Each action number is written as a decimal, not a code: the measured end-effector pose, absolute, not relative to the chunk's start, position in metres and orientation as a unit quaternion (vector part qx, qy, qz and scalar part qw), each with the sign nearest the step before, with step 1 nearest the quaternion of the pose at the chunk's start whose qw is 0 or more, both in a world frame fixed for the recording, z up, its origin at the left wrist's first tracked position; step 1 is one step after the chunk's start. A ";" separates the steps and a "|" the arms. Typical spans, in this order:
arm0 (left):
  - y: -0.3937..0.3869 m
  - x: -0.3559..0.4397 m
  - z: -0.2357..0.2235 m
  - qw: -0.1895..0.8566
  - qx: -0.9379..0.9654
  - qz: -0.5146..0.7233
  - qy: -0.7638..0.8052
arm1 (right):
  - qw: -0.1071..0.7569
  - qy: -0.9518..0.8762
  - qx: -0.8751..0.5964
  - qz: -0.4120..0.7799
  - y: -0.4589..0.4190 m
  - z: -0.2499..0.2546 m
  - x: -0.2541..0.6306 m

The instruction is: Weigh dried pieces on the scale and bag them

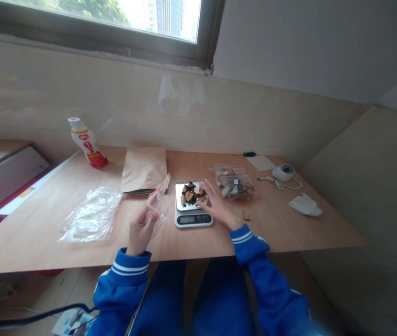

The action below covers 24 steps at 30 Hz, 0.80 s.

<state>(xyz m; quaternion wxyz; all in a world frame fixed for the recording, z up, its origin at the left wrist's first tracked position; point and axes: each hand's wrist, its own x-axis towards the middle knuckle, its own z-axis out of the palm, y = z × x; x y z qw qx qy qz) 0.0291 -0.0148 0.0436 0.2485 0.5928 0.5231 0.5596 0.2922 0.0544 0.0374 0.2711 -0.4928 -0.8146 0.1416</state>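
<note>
A small digital scale (193,218) sits on the wooden table (44,228) in front of me, with a heap of dried brown pieces (193,193) on its metal plate. My right hand (219,207) rests beside the scale's right edge, fingers stretched toward the heap. A small clear zip bag (159,196) with a red seal strip is pinched in my left hand (142,226), just left of the scale. Both arms wear blue sleeves with white stripes.
A stack of clear zip bags (91,214) lies at the left. A brown paper pouch (144,170), a white and red bottle (88,144), a filled zip bag (235,184), a white round device with cord (282,172) and crumpled tissue (305,205) also lie on the table.
</note>
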 end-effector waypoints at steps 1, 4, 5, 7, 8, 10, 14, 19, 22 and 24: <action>-0.014 0.035 0.044 0.251 0.586 0.583 0.505 | 0.266 -0.820 -0.486 0.143 0.061 0.038 0.290; -0.012 0.052 0.043 0.276 0.563 0.656 0.421 | 0.264 -0.830 -0.465 0.156 0.073 0.037 0.285; -0.012 0.058 0.044 0.293 0.552 0.679 0.384 | 0.268 -0.830 -0.463 0.158 0.075 0.035 0.283; -0.012 0.067 0.045 0.323 0.535 0.709 0.326 | 0.281 -0.821 -0.473 0.154 0.075 0.031 0.281; -0.012 0.071 0.046 0.334 0.530 0.715 0.310 | 0.287 -0.816 -0.479 0.151 0.074 0.029 0.280; -0.013 0.075 0.047 0.342 0.527 0.718 0.301 | 0.288 -0.812 -0.484 0.152 0.072 0.028 0.280; -0.014 0.075 0.046 0.314 0.558 0.693 0.330 | 0.314 -0.805 -0.488 0.124 0.062 0.044 0.274; -0.015 0.080 0.041 0.296 0.588 0.660 0.363 | 0.416 -0.737 -0.500 0.183 0.029 0.085 0.236; -0.011 0.085 0.031 0.273 0.580 0.673 0.369 | 0.422 -0.702 -0.491 0.297 0.018 0.094 0.221; -0.004 0.087 0.022 0.230 0.554 0.699 0.389 | 0.429 -0.685 -0.475 0.349 0.020 0.088 0.225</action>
